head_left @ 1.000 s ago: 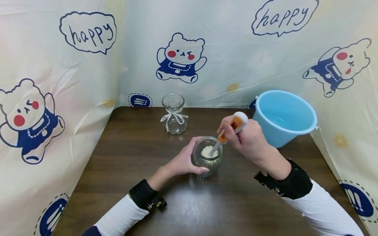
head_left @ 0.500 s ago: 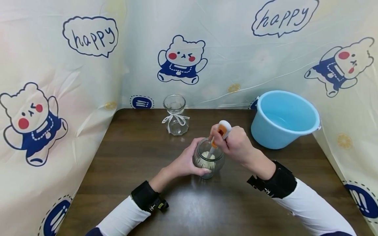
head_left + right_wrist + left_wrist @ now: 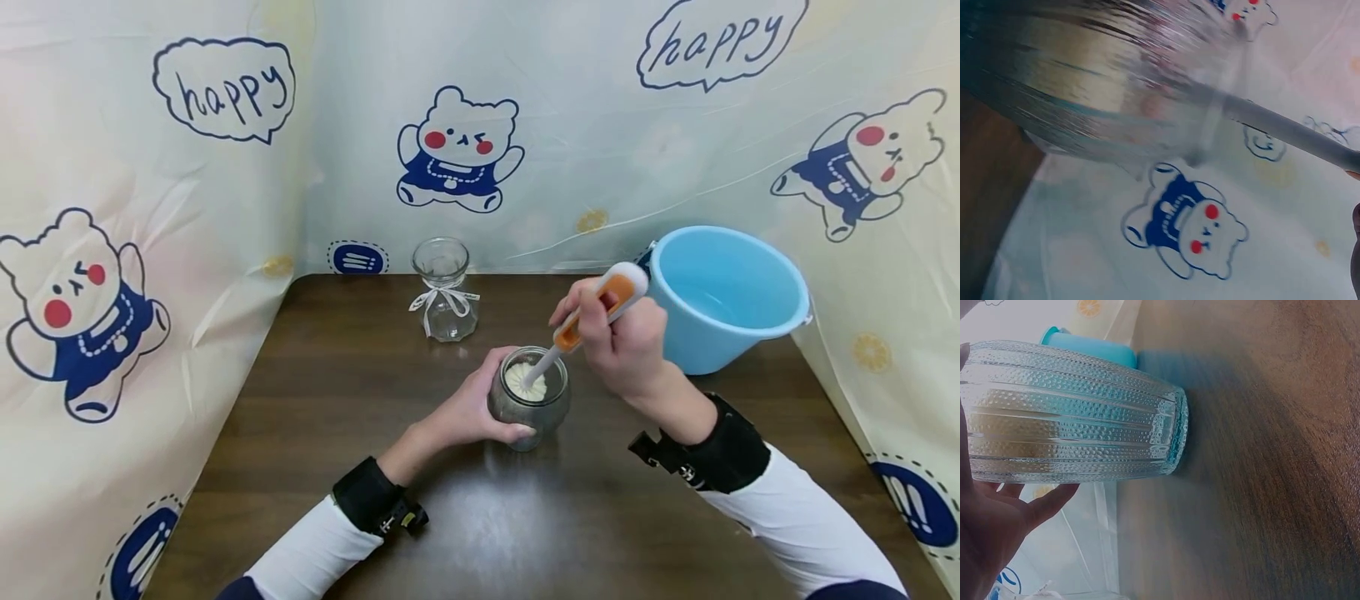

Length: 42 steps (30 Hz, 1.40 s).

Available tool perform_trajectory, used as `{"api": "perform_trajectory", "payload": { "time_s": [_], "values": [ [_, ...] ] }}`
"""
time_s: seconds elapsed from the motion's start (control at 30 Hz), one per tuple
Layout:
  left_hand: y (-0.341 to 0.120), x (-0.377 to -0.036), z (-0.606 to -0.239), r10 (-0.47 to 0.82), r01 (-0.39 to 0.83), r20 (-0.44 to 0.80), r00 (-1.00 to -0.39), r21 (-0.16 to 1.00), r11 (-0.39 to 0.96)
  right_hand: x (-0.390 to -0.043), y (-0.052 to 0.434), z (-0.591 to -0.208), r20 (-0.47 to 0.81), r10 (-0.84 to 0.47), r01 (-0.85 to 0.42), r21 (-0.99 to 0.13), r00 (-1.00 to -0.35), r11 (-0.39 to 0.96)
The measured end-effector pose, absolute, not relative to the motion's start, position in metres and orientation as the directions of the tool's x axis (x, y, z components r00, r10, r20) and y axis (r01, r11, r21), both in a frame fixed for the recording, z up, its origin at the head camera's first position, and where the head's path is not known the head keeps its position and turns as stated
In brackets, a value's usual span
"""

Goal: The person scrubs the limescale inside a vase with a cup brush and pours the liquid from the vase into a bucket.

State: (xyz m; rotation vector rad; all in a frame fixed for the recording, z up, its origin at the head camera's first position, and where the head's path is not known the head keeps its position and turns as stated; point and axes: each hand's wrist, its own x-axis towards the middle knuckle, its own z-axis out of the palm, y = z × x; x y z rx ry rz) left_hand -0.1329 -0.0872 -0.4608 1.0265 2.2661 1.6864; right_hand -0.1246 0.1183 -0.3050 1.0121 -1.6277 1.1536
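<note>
Landmark: the textured glass jar, standing upright on the brown wooden table, near its middle.

1. Small clear glass vase, behind the jar and a little to its left, close to the curtain backdrop. A white ribbon is tied round its neck. Nothing can be made out inside it.

2. Left hand, on the left side of the jar. Fingers curled round the jar's belly, thumb across the near side. In the left wrist view the palm lies against the dotted, ribbed glass, whose base rests on the table. The forearm comes in from the near left, white sleeve and black wrist strap.

3. The jar itself. Its mouth is open, and the pale, fluffy head of a brush sits inside it, just below the rim.

4. Brush, slanting up and to the right out of the jar: thin white stem, orange and white handle.

5. Right hand, above and to the right of the jar. Fingers wrapped tightly round the handle, thumb on the orange part. Wrist raised off the table.

6. Light blue bucket, right of the jar and further back. Whether it holds water cannot be told.
</note>
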Motion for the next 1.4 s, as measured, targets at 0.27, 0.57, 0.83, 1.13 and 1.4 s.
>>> {"api": "perform_trajectory", "payload": {
  "time_s": [0.27, 0.57, 0.83, 1.13, 1.4],
  "values": [
    [-0.086, -0.131, -0.459, 0.580, 0.420, 0.270, -0.769, 0.897, 0.139, -0.124, 0.120, -0.329, 0.927, -0.182, -0.919, -0.271, -0.329, 0.287],
    [-0.085, -0.130, -0.454, 0.572, 0.434, 0.284, -0.770, 0.890, 0.143, -0.118, 0.125, -0.292, 0.937, 0.047, -0.931, -0.349, -0.346, 0.108],
    [-0.085, -0.125, -0.450, 0.581, 0.410, 0.258, -0.772, 0.901, 0.145, -0.119, 0.123, -0.329, 0.876, -0.162, -0.882, -0.417, -0.454, 0.222],
    [-0.088, -0.132, -0.462, 0.585, 0.437, 0.297, -0.755, 0.893, 0.110, -0.122, 0.127, -0.304, 0.847, -0.183, -0.860, -0.461, -0.500, 0.218],
    [-0.087, -0.134, -0.465, 0.580, 0.455, 0.313, -0.752, 0.883, 0.113, -0.119, 0.136, -0.281, 0.793, -0.226, -0.823, -0.529, -0.566, 0.207]
  ]
}}
